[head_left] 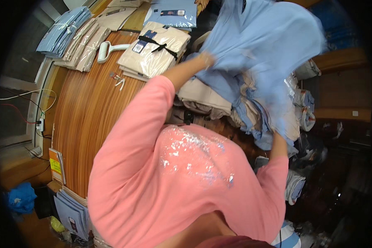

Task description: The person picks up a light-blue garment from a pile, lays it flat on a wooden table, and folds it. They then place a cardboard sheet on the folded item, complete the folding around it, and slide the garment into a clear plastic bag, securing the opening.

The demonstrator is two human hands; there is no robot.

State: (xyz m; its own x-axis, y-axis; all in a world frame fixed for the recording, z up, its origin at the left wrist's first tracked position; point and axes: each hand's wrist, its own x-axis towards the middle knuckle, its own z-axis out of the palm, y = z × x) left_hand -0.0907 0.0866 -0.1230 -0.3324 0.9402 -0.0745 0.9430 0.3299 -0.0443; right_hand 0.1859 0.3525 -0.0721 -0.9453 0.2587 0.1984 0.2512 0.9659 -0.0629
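A light blue garment point(268, 37) billows in the air at the upper right, smeared by motion. My left hand point(207, 60) is blurred at its left edge, and folds of the cloth fan out from the fingers closed on it. Lower on the right, my right hand point(277, 134) reaches into the hanging blue cloth; its fingers are hidden there. Beneath the garment lies a heap of folded beige clothes point(202, 96) with more blue and beige fabric, partly covered.
Left of the heap, a wood-grain table point(82, 120) carries bagged beige garments point(153, 49) tied with black ribbon, a white lint roller point(105, 52) and small clips point(118, 79). Tied blue garments point(64, 31) stand by the window. Plastic-wrapped bundles point(306, 109) line the right side.
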